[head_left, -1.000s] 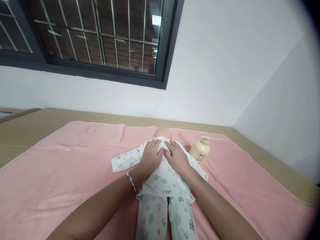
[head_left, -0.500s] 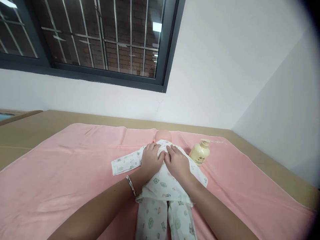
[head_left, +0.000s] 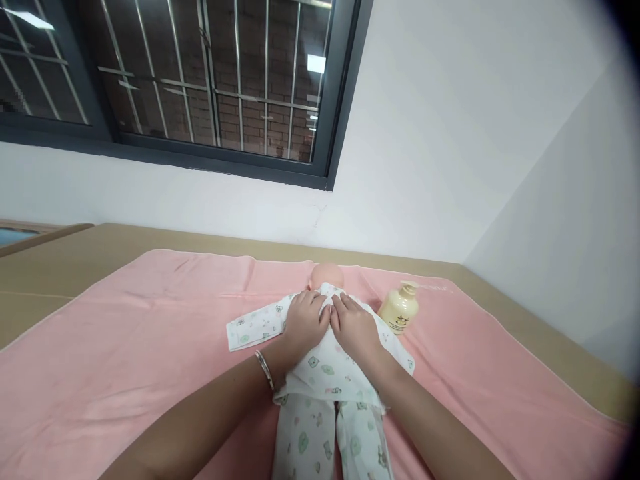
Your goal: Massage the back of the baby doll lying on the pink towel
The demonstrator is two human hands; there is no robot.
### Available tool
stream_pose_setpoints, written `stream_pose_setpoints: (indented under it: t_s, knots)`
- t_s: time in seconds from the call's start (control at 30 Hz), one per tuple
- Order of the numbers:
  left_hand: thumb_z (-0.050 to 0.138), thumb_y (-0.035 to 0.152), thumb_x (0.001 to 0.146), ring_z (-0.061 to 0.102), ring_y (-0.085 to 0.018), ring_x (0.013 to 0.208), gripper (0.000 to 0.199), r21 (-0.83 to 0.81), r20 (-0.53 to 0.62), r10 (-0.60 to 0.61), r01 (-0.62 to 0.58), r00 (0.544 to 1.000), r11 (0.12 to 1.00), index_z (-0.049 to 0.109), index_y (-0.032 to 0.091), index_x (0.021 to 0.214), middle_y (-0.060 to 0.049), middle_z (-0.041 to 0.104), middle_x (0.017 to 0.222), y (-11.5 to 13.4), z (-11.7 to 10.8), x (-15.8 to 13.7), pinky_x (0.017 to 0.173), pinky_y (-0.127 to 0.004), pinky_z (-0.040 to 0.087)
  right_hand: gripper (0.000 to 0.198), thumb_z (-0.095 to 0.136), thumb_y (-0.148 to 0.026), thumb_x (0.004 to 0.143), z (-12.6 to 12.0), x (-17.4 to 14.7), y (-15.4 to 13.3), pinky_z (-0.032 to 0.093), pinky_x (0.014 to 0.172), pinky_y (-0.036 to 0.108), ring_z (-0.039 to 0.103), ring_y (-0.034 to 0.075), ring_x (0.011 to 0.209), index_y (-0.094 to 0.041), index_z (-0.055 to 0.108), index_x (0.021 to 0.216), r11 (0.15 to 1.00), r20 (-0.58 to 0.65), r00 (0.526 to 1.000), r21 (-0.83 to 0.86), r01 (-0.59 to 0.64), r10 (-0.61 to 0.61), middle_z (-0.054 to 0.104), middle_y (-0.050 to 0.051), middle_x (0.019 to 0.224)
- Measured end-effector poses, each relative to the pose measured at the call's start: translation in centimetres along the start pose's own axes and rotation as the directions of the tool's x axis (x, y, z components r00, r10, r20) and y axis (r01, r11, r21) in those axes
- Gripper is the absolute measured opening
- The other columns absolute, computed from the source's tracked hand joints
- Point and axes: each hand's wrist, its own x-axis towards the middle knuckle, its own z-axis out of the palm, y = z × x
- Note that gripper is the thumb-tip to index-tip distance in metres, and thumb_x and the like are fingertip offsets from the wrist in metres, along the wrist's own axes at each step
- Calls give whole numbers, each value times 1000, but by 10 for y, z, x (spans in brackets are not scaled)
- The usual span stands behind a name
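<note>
A baby doll [head_left: 327, 275] lies on a pink cloth [head_left: 165, 373], its bald head toward the wall. It wears a white printed top [head_left: 325, 367] and matching trousers [head_left: 306, 440]. Flat on the upper chest of the top rests my left hand [head_left: 306, 320], fingers stretched out. My right hand [head_left: 356, 327] lies beside it on the chest, also flat, the thumbs close together. One sleeve [head_left: 257, 327] spreads out to the left; the other slants down to the right, partly behind my right forearm. A metal bangle [head_left: 265, 370] circles my left wrist.
A cream pump bottle [head_left: 400, 308] stands on the cloth just right of the doll. Tan surface edges [head_left: 240, 244] show around the cloth. Behind rise a white wall [head_left: 410, 147] and a dark-framed window [head_left: 336, 133] with bars.
The view has shifted slightly, so the scene sits a little lower in the picture. Both hands stay on the doll's chest with almost no visible movement.
</note>
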Motion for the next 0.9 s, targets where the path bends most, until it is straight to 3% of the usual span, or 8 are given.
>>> stream_pose_setpoints:
  t_s: [0.13, 0.23, 0.4, 0.5, 0.63, 0.9]
  knots:
    - [48, 26, 90, 57, -24, 92, 19, 55, -11, -90, 91, 996, 994, 65, 18, 93, -9, 65, 96, 4, -3, -2, 84, -41, 48, 39, 33, -28, 100, 0, -4, -7, 48, 91, 35, 56, 25, 119, -15, 59, 126, 995, 2, 995, -10, -96, 96, 61, 13, 128]
    - [46, 26, 91, 58, -25, 98, 22, 54, 29, -165, 163, 986, 985, 64, 17, 101, -10, 65, 102, 3, -1, 1, 87, -43, 48, 41, 36, -28, 99, 3, 0, -1, 43, 101, 38, 50, 26, 127, -15, 55, 132, 992, 20, 994, 65, -111, 110, 56, 13, 135]
    - [43, 28, 93, 55, -27, 116, 32, -63, 90, -168, 174, 982, 983, 60, 14, 116, -12, 64, 121, -5, 7, 3, 104, -48, 41, 44, 38, -30, 98, 2, 10, 16, 29, 114, 43, 40, 26, 135, -13, 51, 137, 962, 74, 997, 268, -54, 35, 49, 12, 143]
    - [37, 29, 96, 51, -25, 123, 37, -165, 17, -203, 203, 979, 965, 56, 14, 124, -12, 60, 129, -9, 10, -2, 109, -49, 38, 46, 41, -29, 96, -8, 11, 17, 27, 116, 45, 35, 25, 139, -14, 49, 139, 943, 61, 998, 331, -40, 21, 45, 12, 146]
    - [31, 31, 99, 42, -23, 134, 42, -285, -107, -214, 176, 971, 942, 45, 17, 136, -12, 50, 141, -10, 12, -11, 115, -50, 32, 47, 41, -24, 93, -16, 6, 5, 23, 118, 48, 27, 23, 144, -14, 48, 139, 937, -59, 998, 347, 46, -27, 35, 12, 152]
    - [29, 36, 100, 26, -23, 144, 42, -366, -99, -360, 302, 928, 880, 43, 23, 138, -10, 26, 154, -6, 6, -14, 118, -49, 29, 44, 38, -19, 91, 8, -6, -10, 28, 116, 49, 40, 25, 136, -13, 59, 130, 950, -53, 997, 310, -35, 54, 48, 11, 143]
